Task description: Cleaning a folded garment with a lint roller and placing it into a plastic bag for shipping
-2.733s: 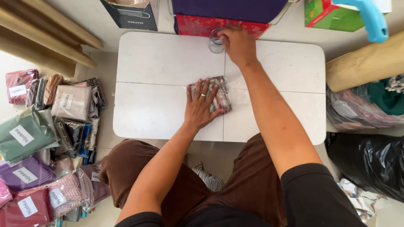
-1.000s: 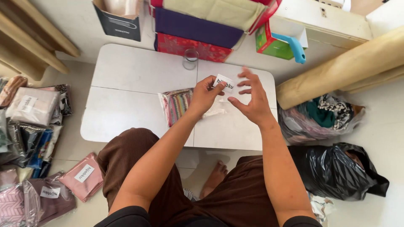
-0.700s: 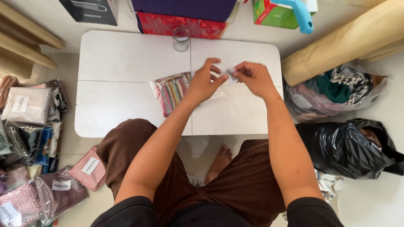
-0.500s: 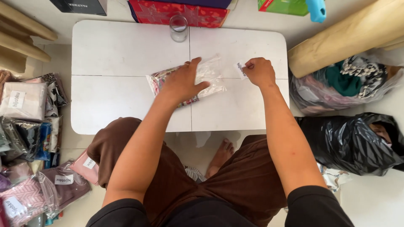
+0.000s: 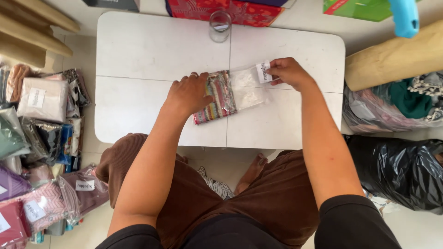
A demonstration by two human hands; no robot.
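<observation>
the striped cloth (image 5: 215,97) already sits inside the clear bag (image 5: 240,90), which lies flat at the middle of the white table (image 5: 138,55). the left hand (image 5: 189,92) presses flat and open on the cloth end. the right hand (image 5: 288,73) pinches the white label (image 5: 263,72) at the bag's mouth; that label looks not yet pressed down, so by my reading the closing is left. packed bags (image 5: 37,138) pile on the floor.

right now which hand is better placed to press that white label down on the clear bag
Right. The right hand already pinches the white label at the open end of the clear bag. The left hand lies flat on the striped cloth inside the bag, pinning it to the white table.
</observation>
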